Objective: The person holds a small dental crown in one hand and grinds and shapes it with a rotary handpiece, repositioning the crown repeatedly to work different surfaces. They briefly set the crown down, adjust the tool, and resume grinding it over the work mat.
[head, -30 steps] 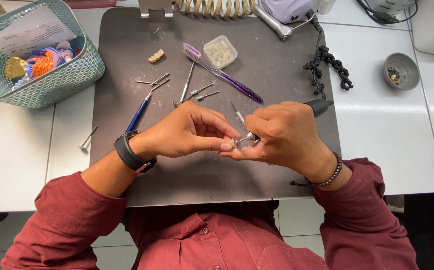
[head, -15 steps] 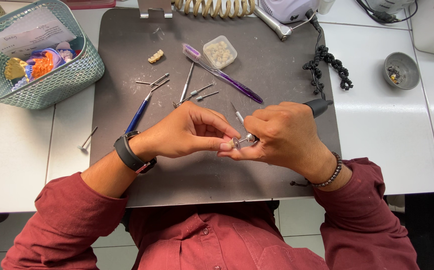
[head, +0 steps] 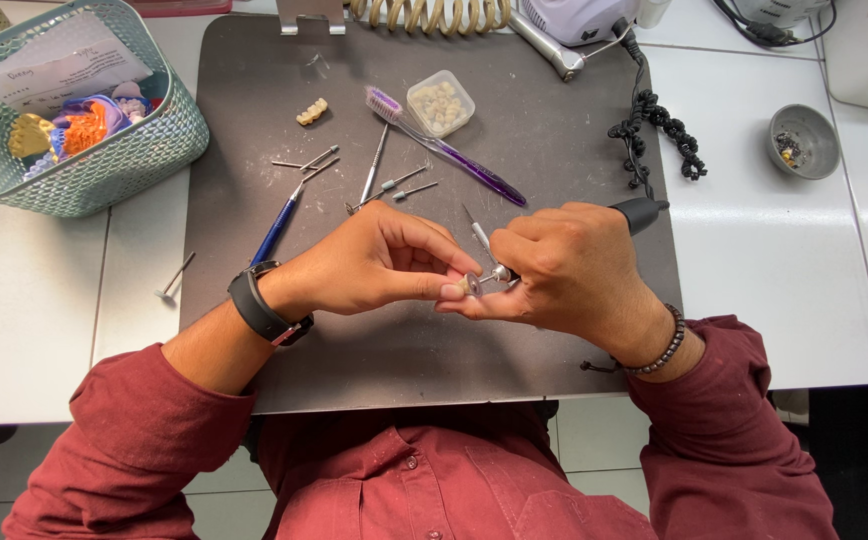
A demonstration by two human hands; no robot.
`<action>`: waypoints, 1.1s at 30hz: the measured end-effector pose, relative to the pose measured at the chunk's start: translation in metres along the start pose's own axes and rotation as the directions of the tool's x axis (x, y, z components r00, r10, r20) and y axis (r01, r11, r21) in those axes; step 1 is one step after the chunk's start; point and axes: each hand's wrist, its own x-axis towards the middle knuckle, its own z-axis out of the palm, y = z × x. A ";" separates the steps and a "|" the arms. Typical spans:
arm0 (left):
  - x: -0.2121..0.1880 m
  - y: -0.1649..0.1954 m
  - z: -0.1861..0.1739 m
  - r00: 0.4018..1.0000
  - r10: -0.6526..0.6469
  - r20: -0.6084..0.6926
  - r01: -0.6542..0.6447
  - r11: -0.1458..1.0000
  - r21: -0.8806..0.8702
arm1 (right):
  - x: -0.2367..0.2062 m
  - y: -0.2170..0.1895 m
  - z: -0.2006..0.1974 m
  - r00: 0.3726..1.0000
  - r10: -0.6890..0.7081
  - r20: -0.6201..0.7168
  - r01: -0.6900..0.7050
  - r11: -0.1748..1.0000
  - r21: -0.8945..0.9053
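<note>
Hands (head: 474,275) unmoved, mid-mat (head: 574,150), edges clear.

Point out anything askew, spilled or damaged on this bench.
Nothing is spilled or broken. Only one small bur lies off the dark mat, alone on the white table, apart from the other tools.

A white paper slip (head: 64,62) with handwriting is lying tilted in the teal mesh basket (head: 139,165) at the upper left. A small clear plastic tub (head: 440,102) of pale pieces is sitting open near the mat's top edge.
</note>
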 end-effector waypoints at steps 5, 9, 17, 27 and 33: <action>0.000 -0.001 -0.001 1.000 0.019 0.005 -0.019 1.000 0.024 | 0.000 0.000 0.000 1.000 -0.002 -0.012 0.002 1.000 -0.015; 0.000 -0.001 -0.002 1.000 0.014 -0.007 -0.014 0.999 0.049 | 0.000 0.000 -0.001 1.000 -0.005 -0.012 0.005 1.000 -0.010; 0.001 -0.001 -0.001 0.999 -0.031 -0.016 0.030 0.999 -0.033 | 0.001 0.000 -0.001 1.000 0.005 -0.028 -0.006 0.999 -0.049; 0.001 0.001 0.000 1.000 -0.019 -0.022 0.018 0.999 -0.050 | 0.000 0.001 -0.001 0.999 -0.013 -0.039 0.012 0.999 -0.048; 0.001 0.000 0.000 1.000 -0.020 -0.017 0.019 0.997 -0.068 | 0.001 0.000 -0.002 0.999 -0.017 -0.049 0.014 0.998 -0.053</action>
